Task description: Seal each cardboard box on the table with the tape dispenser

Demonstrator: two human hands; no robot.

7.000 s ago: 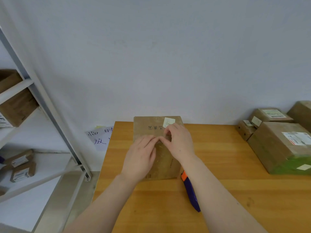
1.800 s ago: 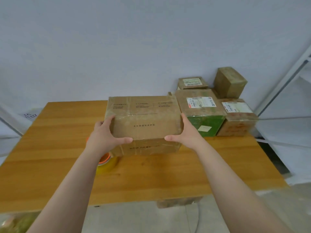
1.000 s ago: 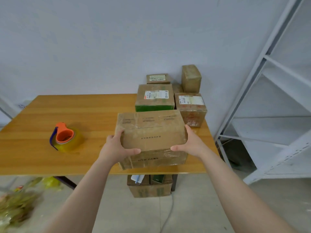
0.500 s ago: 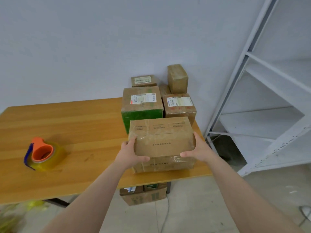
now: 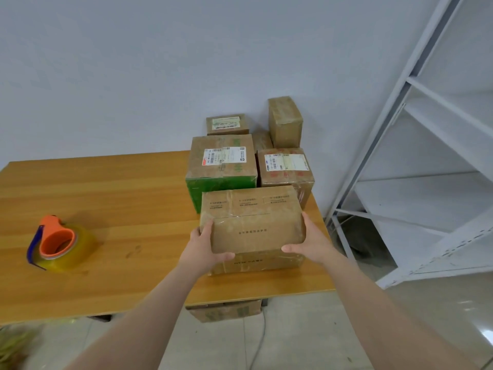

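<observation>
Soft, even, fairly bright light fills the scene, probably from overhead. The tabletop point(image 5: 106, 188) has a mild sheen and only faint shadows, one close beside the tape dispenser point(image 5: 57, 245) on it. Beyond the tabletop's right corner the floor point(image 5: 474, 335) carries a pale glare. Wide-angle distortion bows the tabletop's edges. Below its left end a green patch point(image 5: 13, 345) is smeared by blur.

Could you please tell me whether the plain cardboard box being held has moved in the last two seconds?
Yes: the plain cardboard box went right along the wooden table, now in front of the green-sided box.
</observation>
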